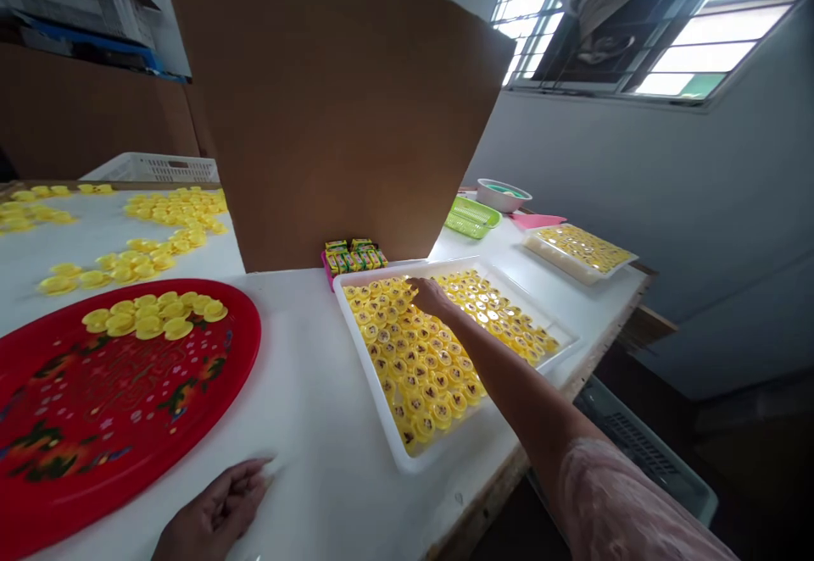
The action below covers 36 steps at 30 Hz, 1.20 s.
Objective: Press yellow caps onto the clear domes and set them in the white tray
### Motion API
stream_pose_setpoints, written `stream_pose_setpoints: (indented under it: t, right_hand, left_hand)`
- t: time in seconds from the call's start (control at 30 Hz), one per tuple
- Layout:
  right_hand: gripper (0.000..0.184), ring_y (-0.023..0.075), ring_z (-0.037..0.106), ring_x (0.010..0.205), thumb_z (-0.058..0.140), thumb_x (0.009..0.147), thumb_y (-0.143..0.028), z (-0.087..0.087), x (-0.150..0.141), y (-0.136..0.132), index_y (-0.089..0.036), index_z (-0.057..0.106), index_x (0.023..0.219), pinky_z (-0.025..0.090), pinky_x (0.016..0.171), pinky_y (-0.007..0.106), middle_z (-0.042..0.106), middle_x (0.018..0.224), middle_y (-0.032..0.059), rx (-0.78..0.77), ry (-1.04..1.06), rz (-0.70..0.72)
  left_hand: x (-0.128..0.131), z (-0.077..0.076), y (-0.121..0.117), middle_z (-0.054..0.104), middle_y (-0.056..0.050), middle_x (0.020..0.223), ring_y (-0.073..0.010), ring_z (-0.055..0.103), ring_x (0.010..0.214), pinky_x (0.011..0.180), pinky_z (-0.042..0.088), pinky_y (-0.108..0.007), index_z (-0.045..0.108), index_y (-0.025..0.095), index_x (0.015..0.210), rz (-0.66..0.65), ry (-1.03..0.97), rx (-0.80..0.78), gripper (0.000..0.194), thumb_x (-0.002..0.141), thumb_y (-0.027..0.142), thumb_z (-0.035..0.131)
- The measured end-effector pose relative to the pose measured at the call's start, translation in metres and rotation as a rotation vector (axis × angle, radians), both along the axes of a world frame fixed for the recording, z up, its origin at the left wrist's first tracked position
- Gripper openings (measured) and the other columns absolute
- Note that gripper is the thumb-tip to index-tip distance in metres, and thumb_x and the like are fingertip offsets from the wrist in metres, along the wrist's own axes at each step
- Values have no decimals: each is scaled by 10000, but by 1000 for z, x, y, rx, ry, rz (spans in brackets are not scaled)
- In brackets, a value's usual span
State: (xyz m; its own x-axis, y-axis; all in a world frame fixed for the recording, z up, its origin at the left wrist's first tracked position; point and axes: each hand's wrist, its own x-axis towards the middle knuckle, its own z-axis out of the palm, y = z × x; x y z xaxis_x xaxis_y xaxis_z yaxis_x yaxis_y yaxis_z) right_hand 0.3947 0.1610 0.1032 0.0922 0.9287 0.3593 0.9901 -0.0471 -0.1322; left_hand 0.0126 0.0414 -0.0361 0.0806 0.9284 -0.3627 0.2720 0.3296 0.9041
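My right hand (431, 297) reaches across a white plastic tray (387, 408) to its far left part. Its fingers are closed at a small yellow round piece (410, 291), partly hidden by the fingertips. Yellow round pieces with dark-printed centres (416, 374) fill the tray in rows; those to the right of my arm look shiny. Near the front of the table, my left hand (213, 510) hovers or rests with fingers curled in and thumb close to them, and nothing shows in it. Plain yellow pieces (149, 315) lie on a red flowered round tray (242, 349) at left.
A tall brown cardboard panel (343, 120) stands behind the tray. At its foot sits a pink container (327, 271) of small green-yellow packets (356, 258). Loose yellow pieces (133, 264) lie at back left. Farther right are a green basket (474, 218), a bowl (504, 197) and another filled tray (578, 252).
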Motion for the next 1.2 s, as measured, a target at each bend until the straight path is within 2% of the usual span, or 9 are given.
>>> stream_pose_setpoints:
  t: [0.2, 0.3, 0.4, 0.53, 0.73, 0.83, 0.97, 1.1, 1.2]
  right_hand:
    - [322, 225, 596, 960, 495, 855, -211, -9, -56, -54, -169, 585, 1161, 484, 797, 336, 600, 1120, 115, 29, 94, 216]
    - [269, 197, 589, 977, 464, 875, -178, -27, -116, -102, -174, 601, 1106, 482, 829, 311, 627, 1068, 97, 16, 237, 594]
    - [228, 172, 589, 939, 448, 885, -142, -46, -178, -154, -168, 622, 1030, 484, 817, 280, 646, 995, 92, -234, 303, 917]
    - [245, 182, 546, 954, 465, 859, -82, -72, -225, -179, -158, 593, 1054, 454, 847, 303, 620, 1038, 94, -404, 170, 1024]
    - [212, 183, 516, 891, 459, 843, -41, -94, -225, -164, -162, 595, 950, 454, 789, 294, 599, 938, 65, -378, 28, 986]
    - [209, 179, 512, 879, 456, 842, -39, -98, -223, -165, -171, 589, 935, 454, 772, 291, 585, 945, 60, -308, 102, 940]
    - [171, 165, 521, 833, 460, 857, -58, -101, -226, -167, -180, 579, 875, 454, 738, 278, 575, 896, 47, -239, 254, 898]
    - [170, 153, 533, 782, 460, 848, -43, -113, -226, -160, -183, 552, 821, 452, 680, 248, 582, 852, 35, -191, 375, 905]
    - [170, 143, 535, 711, 502, 803, -25, -137, -225, -151, -191, 523, 775, 440, 627, 231, 592, 807, 18, -103, 393, 943]
  left_hand:
    - [-1, 35, -3, 640, -42, 812, -161, 589, 713, 663, 499, -257, 619, 152, 1041, -85, -80, 5, 494, 707, 516, 624]
    - [-6, 43, -2, 633, -40, 772, -150, 579, 640, 605, 482, -258, 640, 143, 953, -123, -13, 53, 359, 738, 428, 597]
    - [-14, 45, -7, 636, -36, 724, -150, 580, 590, 563, 465, -261, 645, 148, 888, -171, 95, 66, 252, 748, 342, 566]
    - [-22, 48, -22, 657, -43, 713, -159, 596, 593, 564, 452, -266, 646, 153, 884, -209, 189, 127, 204, 755, 246, 519]
    - [-28, 67, -27, 670, -33, 714, -174, 606, 657, 598, 433, -268, 667, 179, 876, -194, 325, 247, 193, 782, 265, 522]
    - [-37, 90, -1, 667, -28, 753, -173, 600, 692, 624, 421, -271, 658, 184, 851, -94, 437, 379, 181, 816, 288, 514]
    - [-55, 110, 66, 631, -54, 839, -196, 581, 767, 691, 421, -296, 609, 162, 890, 61, 745, 604, 185, 848, 310, 506]
    - [-73, 101, 144, 549, -137, 995, -268, 527, 952, 804, 416, -348, 544, 110, 1046, 88, 1108, 710, 359, 873, 415, 471]
    - [-84, 83, 190, 525, -158, 1025, -291, 494, 999, 852, 401, -377, 530, 97, 1086, 43, 1183, 716, 448, 868, 482, 456]
